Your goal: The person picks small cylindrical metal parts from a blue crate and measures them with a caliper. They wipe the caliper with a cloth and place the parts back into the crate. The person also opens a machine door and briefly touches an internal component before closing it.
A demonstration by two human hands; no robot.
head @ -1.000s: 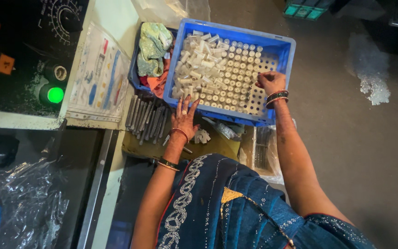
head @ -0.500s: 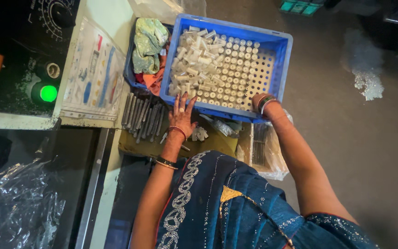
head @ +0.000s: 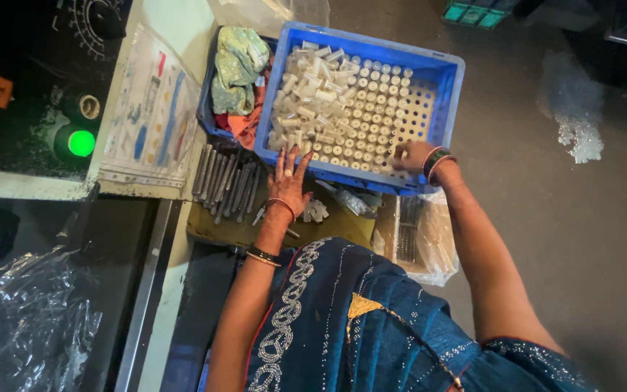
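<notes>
Here, seen from my head camera looking straight down, a blue plastic crate (head: 450, 87) sits in front of me, its floor covered with small white plastic tubes (head: 342, 109). Those toward the right stand upright in neat rows; those at the left lie tumbled in a loose heap. They look light, stiff and smooth, so I judge each would lift easily with a pinch of thumb and fingertip round its side, though an upright one would tip at a nudge.

My left hand (head: 288, 178) lies palm down with fingers spread on the crate's near rim, holding nothing, wrist bangled and arm bent in close to my body. My right hand (head: 411, 154) reaches over the same rim further right, fingers curled down among the standing tubes; whether they have closed on one I cannot tell, since the hand hides its own fingertips.

Beside the crate, at left, a bundle of crumpled cloths (head: 237, 65) fills a smaller bin. Grey metal rods (head: 223, 181) lie side by side below it. Further left, a green lit button (head: 80, 143) glows on a dark panel.
</notes>
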